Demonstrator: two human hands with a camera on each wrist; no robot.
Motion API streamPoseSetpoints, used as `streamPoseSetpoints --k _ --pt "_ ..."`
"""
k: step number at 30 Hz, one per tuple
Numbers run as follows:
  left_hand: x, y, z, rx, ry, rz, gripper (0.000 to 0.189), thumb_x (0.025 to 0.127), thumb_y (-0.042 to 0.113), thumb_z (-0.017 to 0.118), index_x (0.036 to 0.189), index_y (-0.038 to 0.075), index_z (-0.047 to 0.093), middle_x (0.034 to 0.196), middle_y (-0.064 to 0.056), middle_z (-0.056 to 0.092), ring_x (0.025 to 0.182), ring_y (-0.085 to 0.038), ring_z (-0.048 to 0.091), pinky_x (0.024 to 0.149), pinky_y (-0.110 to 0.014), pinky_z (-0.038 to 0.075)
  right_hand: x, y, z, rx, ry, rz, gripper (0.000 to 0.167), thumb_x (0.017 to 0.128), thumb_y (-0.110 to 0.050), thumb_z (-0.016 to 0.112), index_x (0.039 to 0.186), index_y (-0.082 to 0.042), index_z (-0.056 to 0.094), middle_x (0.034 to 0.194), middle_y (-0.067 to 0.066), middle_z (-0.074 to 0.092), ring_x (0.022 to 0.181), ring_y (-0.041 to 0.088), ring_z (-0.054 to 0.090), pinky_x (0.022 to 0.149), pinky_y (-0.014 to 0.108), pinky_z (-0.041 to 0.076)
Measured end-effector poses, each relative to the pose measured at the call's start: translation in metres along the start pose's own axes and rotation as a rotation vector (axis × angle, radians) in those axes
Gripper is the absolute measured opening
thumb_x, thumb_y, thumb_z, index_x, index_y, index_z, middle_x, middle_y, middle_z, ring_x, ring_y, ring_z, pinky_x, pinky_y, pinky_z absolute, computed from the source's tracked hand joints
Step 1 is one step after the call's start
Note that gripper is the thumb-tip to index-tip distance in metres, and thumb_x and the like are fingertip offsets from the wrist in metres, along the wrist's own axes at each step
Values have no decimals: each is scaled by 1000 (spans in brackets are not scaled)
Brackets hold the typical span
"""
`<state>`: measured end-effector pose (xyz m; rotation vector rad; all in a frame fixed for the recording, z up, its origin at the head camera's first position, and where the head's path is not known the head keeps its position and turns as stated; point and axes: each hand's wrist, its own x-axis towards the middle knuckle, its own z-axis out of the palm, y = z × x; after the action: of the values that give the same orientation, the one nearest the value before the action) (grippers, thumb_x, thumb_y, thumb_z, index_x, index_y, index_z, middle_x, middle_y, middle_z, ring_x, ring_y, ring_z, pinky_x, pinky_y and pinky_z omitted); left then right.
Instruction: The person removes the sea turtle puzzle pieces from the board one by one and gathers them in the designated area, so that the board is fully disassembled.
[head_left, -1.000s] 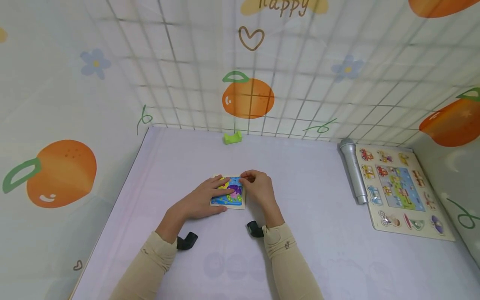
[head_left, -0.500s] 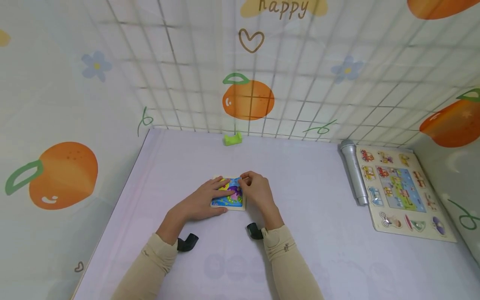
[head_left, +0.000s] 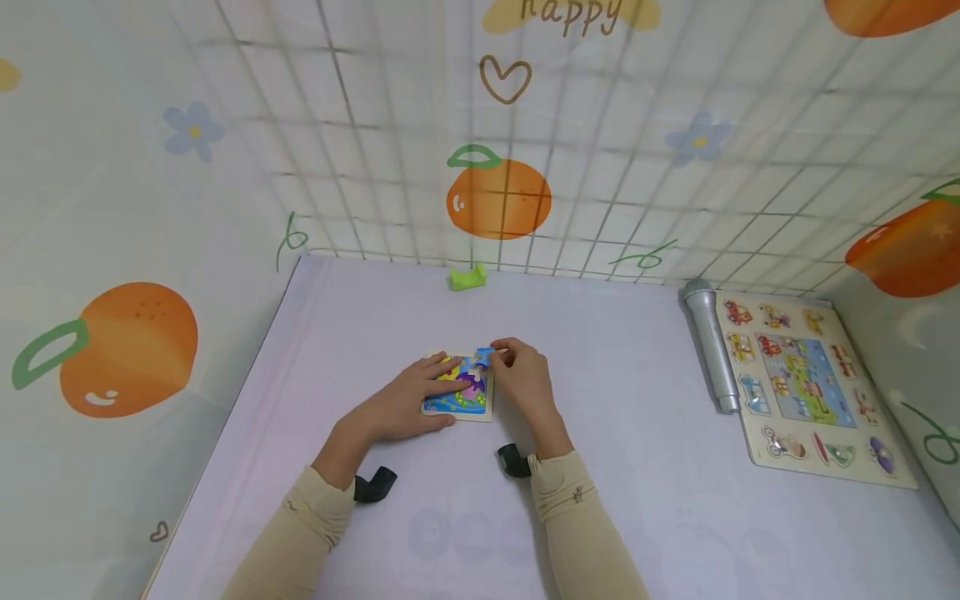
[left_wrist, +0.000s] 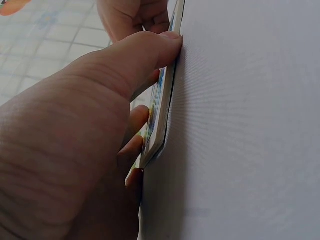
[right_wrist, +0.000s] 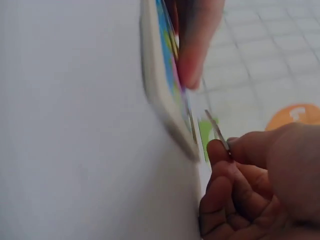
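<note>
A small square jigsaw puzzle (head_left: 459,407) with a pale wooden border and a blue, yellow and purple picture lies mid-table. My left hand (head_left: 405,400) rests on its left part, fingers spread and fairly straight over the picture; in the left wrist view the thumb (left_wrist: 155,49) lies at the border's near edge. At the upper right corner, my right hand (head_left: 523,379) pinches a blue puzzle piece (head_left: 484,356) between thumb and forefinger. The right wrist view shows that thin piece (right_wrist: 216,129) edge-on, raised off the board, and the other fingers curled below.
A light green block (head_left: 468,277) sits at the back by the patterned curtain. On the right, a silver microphone (head_left: 711,346) lies beside a larger wooden picture board (head_left: 813,375). Black curved attachments (head_left: 375,485) stick out at both wrists.
The right hand has drawn the blue piece up out of the puzzle's upper right corner and shifted slightly right, uncovering a gap in the picture. The left hand stays in place.
</note>
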<state>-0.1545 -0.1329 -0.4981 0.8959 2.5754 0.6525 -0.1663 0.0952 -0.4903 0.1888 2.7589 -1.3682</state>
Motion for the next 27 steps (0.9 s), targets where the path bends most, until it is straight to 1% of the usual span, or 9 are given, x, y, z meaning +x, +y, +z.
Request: streamPoseSetpoints --k 3,7,13,18,22,27 --pt "0 1 0 -1 6 -1 61 95 44 70 151 31 51 170 3 25 161 -29 11 129 -54 16 3 6 -6 -13 45 13 26 99 -22 60 121 -13 72 91 5 73 76 18 60 63 25 46" --pt "1 2 0 2 20 -6 60 95 43 70 150 31 52 170 3 26 161 -29 12 129 -54 16 7 13 -15 -34 84 26 27 100 -22 60 124 -14 71 95 8 74 76 20 60 64 26 46" --pt "1 1 2 6 26 -9 59 95 44 71 149 31 53 170 4 26 161 -29 13 129 -54 16 8 19 -24 -42 101 35 27 102 -22 61 126 -14 71 96 10 76 76 21 61 63 25 46" --pt "1 0 3 4 25 -3 59 95 43 70 149 29 54 170 3 25 161 -29 12 130 -53 15 11 29 -32 -43 122 37 28 103 -21 59 127 -13 71 97 10 75 77 21 62 64 26 47" --pt "1 2 1 -10 16 -4 59 95 42 70 150 28 53 171 3 24 161 -29 11 130 -54 14 15 42 -47 -39 149 68 29 104 -22 57 129 -14 69 103 11 75 83 24 63 68 29 49" --pt "0 2 1 -9 12 -15 59 95 43 71 150 29 53 171 5 24 161 -29 10 130 -53 14 18 62 -72 -41 186 124 32 106 -22 52 134 -14 66 110 14 73 92 27 63 76 35 50"
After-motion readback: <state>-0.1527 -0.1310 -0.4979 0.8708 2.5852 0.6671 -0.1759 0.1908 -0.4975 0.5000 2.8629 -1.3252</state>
